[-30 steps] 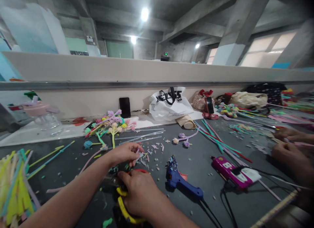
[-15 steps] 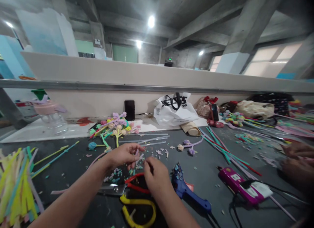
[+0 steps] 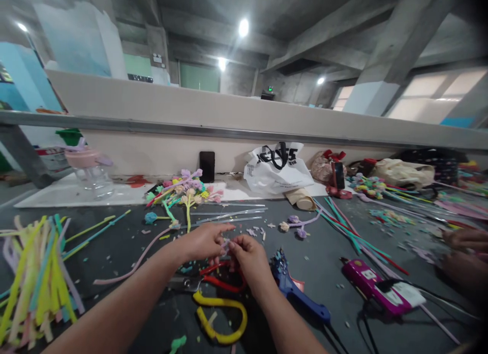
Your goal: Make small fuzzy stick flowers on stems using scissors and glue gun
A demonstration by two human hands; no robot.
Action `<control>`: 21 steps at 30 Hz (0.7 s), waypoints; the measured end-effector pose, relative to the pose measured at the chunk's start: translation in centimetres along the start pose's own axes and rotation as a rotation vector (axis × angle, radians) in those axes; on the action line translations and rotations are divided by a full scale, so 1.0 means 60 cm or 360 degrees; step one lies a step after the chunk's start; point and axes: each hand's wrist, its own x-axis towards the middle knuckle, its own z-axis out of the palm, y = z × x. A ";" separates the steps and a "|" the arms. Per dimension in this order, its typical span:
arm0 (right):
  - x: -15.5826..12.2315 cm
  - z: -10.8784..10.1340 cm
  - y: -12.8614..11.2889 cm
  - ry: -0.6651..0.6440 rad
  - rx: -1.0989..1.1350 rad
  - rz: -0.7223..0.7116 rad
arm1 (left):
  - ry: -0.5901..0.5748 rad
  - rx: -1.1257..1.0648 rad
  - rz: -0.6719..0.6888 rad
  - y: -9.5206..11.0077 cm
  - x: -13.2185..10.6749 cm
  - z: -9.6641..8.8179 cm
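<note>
Over the dark table my two hands meet at a small lilac piece [image 3: 225,245], probably a cut bit of fuzzy stem. My left hand [image 3: 204,243] is closed on its left side, with one finger stretched out to the right. On the other side, my right hand [image 3: 248,256] pinches it between thumb and forefinger. Its exact shape is mostly covered by fingers. Below the hands lie scissors with red handles [image 3: 219,281] and a curved yellow handle [image 3: 224,338]. A blue glue gun [image 3: 301,297] rests just right of my right wrist.
Fuzzy stems [image 3: 38,277] are piled at left. Fuzzy flowers [image 3: 186,188], a phone [image 3: 207,167] and a white bag [image 3: 278,171] stand behind. A magenta glue gun [image 3: 375,288] with cables lies at right, near another person's hands [image 3: 463,247].
My right hand has risen and turned, its thumb and forefinger now meeting the lilac piece at my left fingers. The whole view has shifted slightly.
</note>
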 end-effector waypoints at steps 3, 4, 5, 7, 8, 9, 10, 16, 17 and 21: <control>-0.001 0.001 0.001 -0.0052 0.0050 -0.0011 | -0.0004 0.0016 -0.0041 0.007 -0.005 0.007; -0.002 0.001 0.000 -0.0064 0.0062 -0.0020 | -0.0018 0.0005 -0.0040 0.010 -0.006 0.007; -0.004 0.000 -0.002 -0.0066 0.0073 -0.0029 | -0.0043 -0.0020 -0.0032 0.011 -0.007 0.006; -0.006 -0.003 -0.009 -0.0043 0.0099 -0.0038 | -0.0095 -0.0105 -0.0002 0.011 -0.007 -0.001; -0.006 -0.005 -0.013 -0.0026 0.0120 -0.0036 | -0.0100 -0.0166 0.0017 0.009 -0.006 -0.007; -0.006 -0.007 -0.017 -0.0009 0.0146 -0.0031 | -0.0088 -0.0233 0.0035 0.006 -0.006 -0.014; -0.006 -0.009 -0.020 0.0006 0.0175 -0.0024 | -0.0055 -0.0287 0.0046 0.002 -0.005 -0.021; -0.006 -0.011 -0.026 0.0042 0.0279 0.0016 | 0.0027 -0.0293 -0.0023 -0.002 -0.004 -0.026; -0.007 -0.009 -0.026 0.0044 0.0286 0.0024 | -0.0007 -0.0272 -0.0042 0.002 -0.003 -0.020; -0.010 -0.006 -0.025 0.0059 0.0329 0.0053 | -0.0086 -0.0200 -0.0115 0.013 -0.001 0.001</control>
